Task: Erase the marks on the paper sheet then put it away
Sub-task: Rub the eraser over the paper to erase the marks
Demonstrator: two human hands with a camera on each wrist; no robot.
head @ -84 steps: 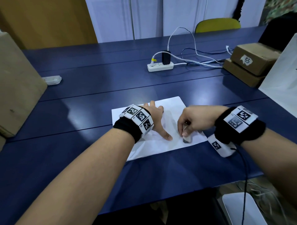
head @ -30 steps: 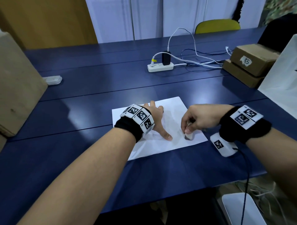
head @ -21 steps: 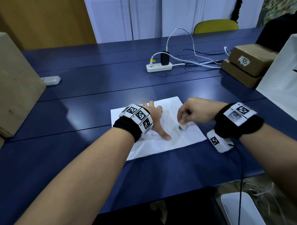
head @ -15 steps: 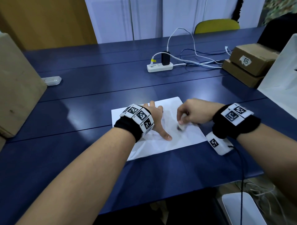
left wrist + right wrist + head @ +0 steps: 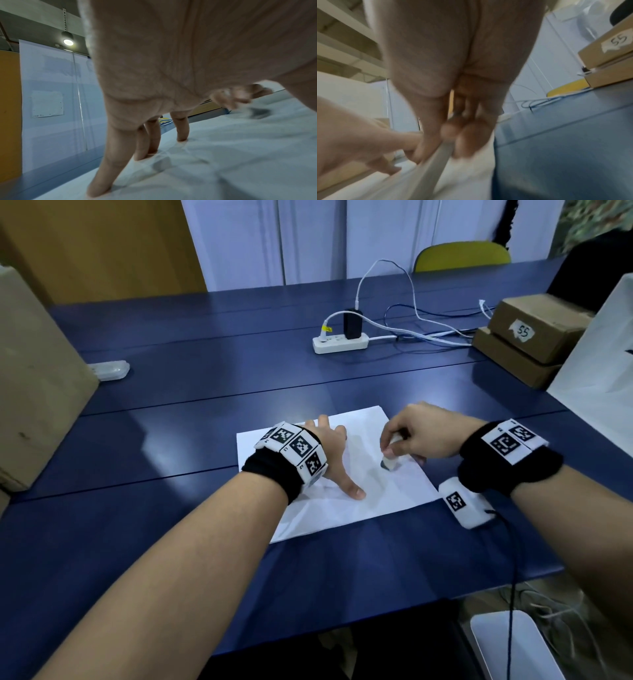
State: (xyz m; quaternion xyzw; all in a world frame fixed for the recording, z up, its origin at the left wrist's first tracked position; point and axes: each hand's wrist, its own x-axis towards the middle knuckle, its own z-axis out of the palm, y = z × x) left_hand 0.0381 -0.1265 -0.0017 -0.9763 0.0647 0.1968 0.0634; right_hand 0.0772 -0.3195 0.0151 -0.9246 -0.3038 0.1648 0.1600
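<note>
We see a white paper sheet lying flat on the blue table, close to the table's near edge. Left hand rests on the sheet's left half, fingers straight and spread, fingertips pressing the paper down, thumb pointing toward the sheet's near side. Creases show in the paper around those fingertips. Right hand is over the sheet's right half, fingers curled and pinching a small white eraser; the eraser's dark tip touches the paper. In the left wrist view the right hand and eraser are blurred, so we cannot tell the grip detail there. In the right wrist view the eraser shows as a pale bar between thumb and fingers, also blurred. We cannot make out any marks on the sheet.

Beyond the sheet, a white power strip with a black plug and white cables. Right of the sheet and further back, two stacked cardboard boxes, the top one labelled "55". Far left of the sheet, a big cardboard box and a small white case beside it. A yellow chair back sits behind the table.
</note>
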